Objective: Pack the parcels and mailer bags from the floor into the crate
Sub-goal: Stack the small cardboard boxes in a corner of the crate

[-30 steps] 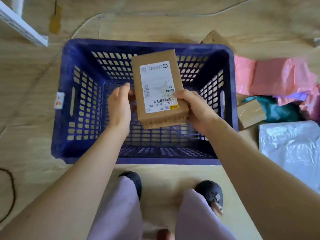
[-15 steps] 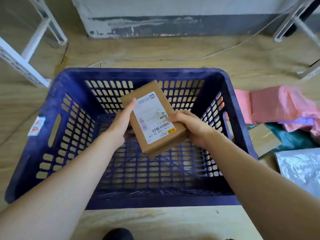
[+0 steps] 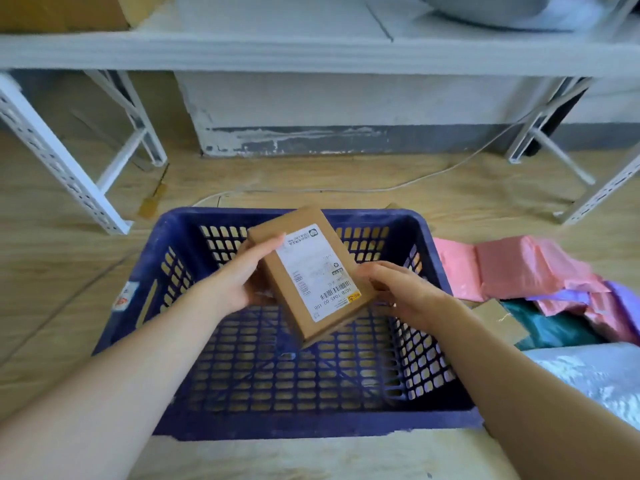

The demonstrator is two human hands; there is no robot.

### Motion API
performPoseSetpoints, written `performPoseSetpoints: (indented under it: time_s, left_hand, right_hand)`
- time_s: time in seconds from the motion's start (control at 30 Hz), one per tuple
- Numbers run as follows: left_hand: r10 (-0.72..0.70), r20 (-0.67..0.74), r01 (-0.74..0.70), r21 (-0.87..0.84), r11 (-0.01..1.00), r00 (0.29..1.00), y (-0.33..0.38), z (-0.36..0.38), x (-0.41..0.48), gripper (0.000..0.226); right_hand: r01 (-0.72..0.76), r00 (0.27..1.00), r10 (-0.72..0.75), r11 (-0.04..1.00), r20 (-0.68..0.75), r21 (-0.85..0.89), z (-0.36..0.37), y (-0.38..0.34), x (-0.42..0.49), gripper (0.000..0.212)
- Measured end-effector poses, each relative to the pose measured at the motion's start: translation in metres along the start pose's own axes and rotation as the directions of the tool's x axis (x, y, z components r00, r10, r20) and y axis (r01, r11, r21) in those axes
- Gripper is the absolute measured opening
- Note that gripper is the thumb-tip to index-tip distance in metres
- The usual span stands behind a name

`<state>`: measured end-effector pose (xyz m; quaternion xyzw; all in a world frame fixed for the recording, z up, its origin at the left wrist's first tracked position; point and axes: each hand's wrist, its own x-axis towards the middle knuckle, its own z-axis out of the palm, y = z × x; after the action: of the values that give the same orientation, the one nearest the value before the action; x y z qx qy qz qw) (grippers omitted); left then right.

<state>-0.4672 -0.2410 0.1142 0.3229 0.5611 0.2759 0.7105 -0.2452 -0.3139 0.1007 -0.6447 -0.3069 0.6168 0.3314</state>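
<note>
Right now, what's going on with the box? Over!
Left hand and right hand grip box. Box tilted over crate, label up, not yet set down. Nothing in the way below.

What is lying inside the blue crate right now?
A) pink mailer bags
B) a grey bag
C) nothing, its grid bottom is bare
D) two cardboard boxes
C: the crate shows a bare grid bottom, while the left hand and right hand hold the cardboard parcel above it.

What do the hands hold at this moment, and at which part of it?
One brown cardboard parcel, over the blue crate. The left hand grips its left long edge; the right hand grips the opposite edge, near the barcode.
</note>
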Motion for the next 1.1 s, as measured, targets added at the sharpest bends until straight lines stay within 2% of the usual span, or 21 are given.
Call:
performPoseSetpoints:
  time_s: [0.2,0.3,0.43,0.63,0.7,0.83,0.97,1.03,1.1]
  left_hand:
    - [0.088,-0.074,-0.099,-0.16,0.982,0.993,0.032,0.003,-0.059,0.052]
    - [0.108,-0.09,-0.128,-0.27,0.954,0.99,0.032,0.008,-0.088,0.062]
    - [0.123,-0.117,-0.157,-0.356,0.921,0.985,0.032,0.005,-0.117,0.081]
    - [0.143,-0.1,-0.171,-0.397,0.901,0.985,0.037,0.004,-0.15,0.056]
    - [0.133,-0.096,-0.16,-0.402,0.902,0.986,0.035,0.003,-0.151,0.055]
    - [0.089,-0.103,-0.113,-0.264,0.958,0.991,0.036,-0.002,-0.139,0.047]
    - [0.099,-0.16,-0.085,0.094,0.992,0.982,0.036,-0.012,-0.099,0.036]
    - [0.081,-0.199,-0.042,0.194,0.98,0.977,0.027,-0.019,-0.07,0.036]
    - [0.034,-0.226,0.024,0.246,0.969,0.974,0.013,-0.025,-0.046,0.046]
  right_hand:
    - [-0.019,0.998,0.017,0.999,-0.064,-0.027,-0.001,-0.049,-0.053,0.046]
    - [0.004,0.999,-0.003,1.0,-0.038,0.024,0.01,-0.058,-0.078,0.045]
    - [0.014,1.0,-0.012,0.996,-0.024,0.088,0.019,-0.061,-0.107,0.054]
    - [0.05,0.999,-0.05,0.986,-0.003,0.156,0.031,-0.063,-0.138,0.057]
    - [0.066,0.997,-0.06,0.984,-0.04,0.168,0.035,-0.067,-0.139,0.05]
    - [0.056,0.995,-0.041,0.984,-0.09,0.167,0.03,-0.069,-0.129,0.041]
    - [0.032,0.995,-0.025,0.996,-0.092,0.079,0.028,-0.068,-0.085,0.058]
    - [0.024,0.995,-0.019,0.999,-0.097,0.044,0.033,-0.063,-0.055,0.063]
    - [-0.012,0.992,0.015,1.0,-0.126,0.024,0.039,-0.053,-0.022,0.064]
